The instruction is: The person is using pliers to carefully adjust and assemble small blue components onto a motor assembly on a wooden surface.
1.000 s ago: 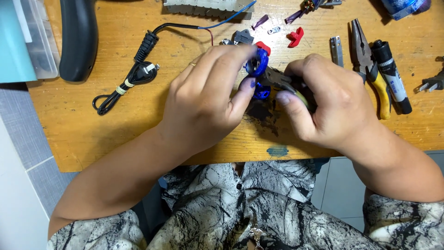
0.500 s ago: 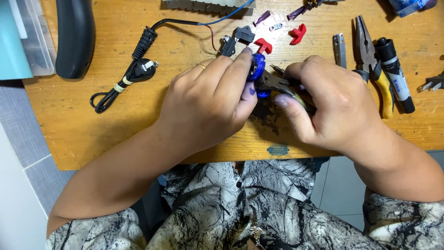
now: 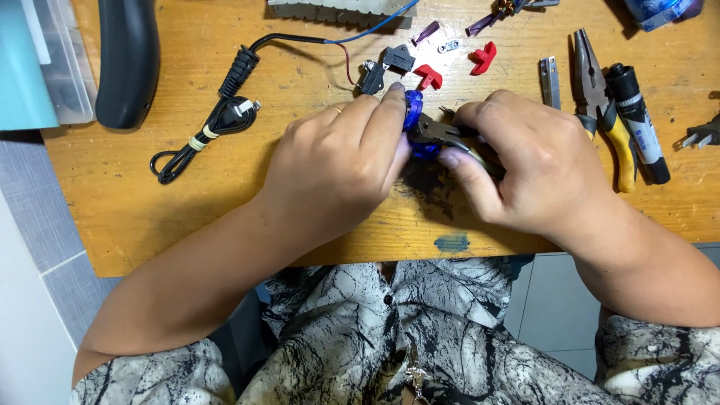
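Blue plastic part (image 3: 413, 112) sits pinched in the left hand (image 3: 337, 161) at frame centre; right hand (image 3: 525, 161) closes around small pliers (image 3: 439, 133), best squeezed gently, part held steady against the counter (image 3: 150, 217).

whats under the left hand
A small blue part peeks out past the left hand, met by a tool in the right hand. Beneath lies the wooden table; the rest of the part is covered.

The surface (image 3: 300, 217) is matt, grainy wood, stained dark; the blue part (image 3: 413, 109) glossy translucent plastic; the pliers (image 3: 592, 75) dull metal.
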